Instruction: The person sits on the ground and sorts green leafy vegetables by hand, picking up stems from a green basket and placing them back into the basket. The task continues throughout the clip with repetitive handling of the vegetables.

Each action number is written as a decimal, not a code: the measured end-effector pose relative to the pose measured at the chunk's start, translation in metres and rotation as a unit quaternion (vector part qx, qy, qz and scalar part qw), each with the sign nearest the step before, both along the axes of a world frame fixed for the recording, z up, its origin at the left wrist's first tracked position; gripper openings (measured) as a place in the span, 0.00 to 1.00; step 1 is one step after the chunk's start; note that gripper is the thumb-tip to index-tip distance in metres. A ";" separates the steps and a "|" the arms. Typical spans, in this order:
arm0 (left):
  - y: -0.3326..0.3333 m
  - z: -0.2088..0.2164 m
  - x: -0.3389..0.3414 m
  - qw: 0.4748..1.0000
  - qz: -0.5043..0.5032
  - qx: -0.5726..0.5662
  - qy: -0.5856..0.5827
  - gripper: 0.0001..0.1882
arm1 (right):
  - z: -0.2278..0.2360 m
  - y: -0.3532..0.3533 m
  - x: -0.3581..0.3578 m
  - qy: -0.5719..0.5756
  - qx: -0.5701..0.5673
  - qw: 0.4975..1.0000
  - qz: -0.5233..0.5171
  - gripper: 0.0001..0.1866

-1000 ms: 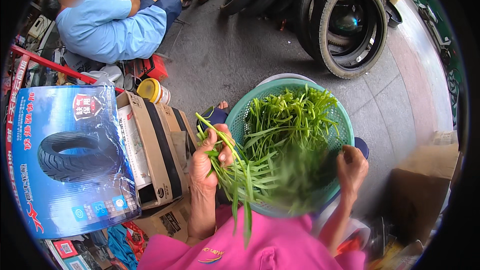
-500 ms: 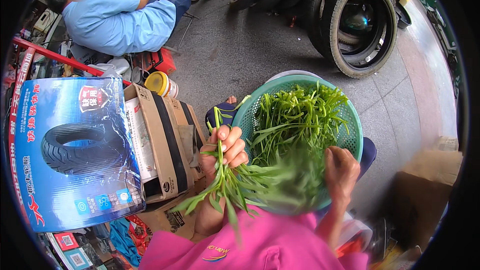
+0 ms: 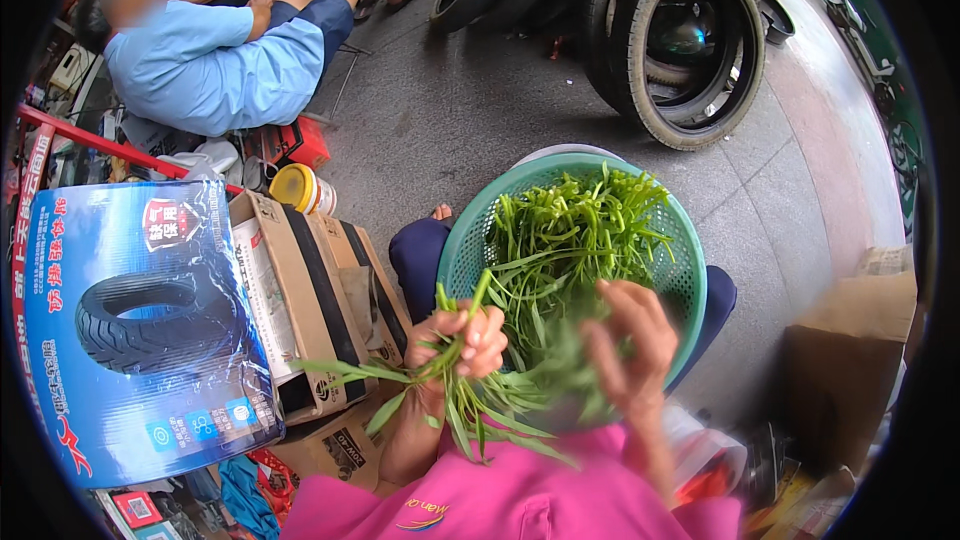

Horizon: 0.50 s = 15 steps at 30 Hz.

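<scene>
My left hand (image 3: pixel 462 342) is closed round a bunch of water spinach (image 3: pixel 480 418). Short stem ends stick up above the fist, and long narrow leaves hang below it towards my pink shirt. A green perforated basket (image 3: pixel 690 270) rests at my lap, heaped with more water spinach (image 3: pixel 575 225). Over its near right side is my right hand (image 3: pixel 640 340), smeared by motion, thumb and fingers apart. I see nothing held in it. Blurred greens lie just left of its fingertips.
At my left stand a blue tyre box (image 3: pixel 150 330) and open cardboard cartons (image 3: pixel 325 290). A yellow-lidded tub (image 3: pixel 300 188) is behind them. A person in a light blue shirt (image 3: pixel 210 60) sits at far left. Tyres (image 3: pixel 690 50) stand at the back; a brown carton (image 3: pixel 850 370) is at right.
My left hand has come lower, and shorter stems now stick up from its fist. My right hand has shifted left over the basket, its fingers opening. The whole view has turned slightly.
</scene>
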<state>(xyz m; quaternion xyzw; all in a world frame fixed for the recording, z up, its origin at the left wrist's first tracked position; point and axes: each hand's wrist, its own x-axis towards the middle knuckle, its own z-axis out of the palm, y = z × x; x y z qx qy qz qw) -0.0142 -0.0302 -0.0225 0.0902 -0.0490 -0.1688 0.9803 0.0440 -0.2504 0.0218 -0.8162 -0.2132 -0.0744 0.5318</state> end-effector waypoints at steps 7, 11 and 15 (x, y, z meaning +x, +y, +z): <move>-0.004 0.023 -0.028 0.957 -0.052 0.256 0.129 0.11 | -0.010 0.009 0.005 -0.079 -0.041 0.988 0.122 0.17; 0.033 0.018 -0.051 0.982 0.027 0.182 0.039 0.11 | -0.021 -0.006 0.016 -0.055 -0.145 0.987 -0.046 0.11; 0.039 0.025 -0.046 0.891 0.324 0.305 0.086 0.12 | -0.011 0.004 0.017 0.032 -0.242 0.936 0.256 0.04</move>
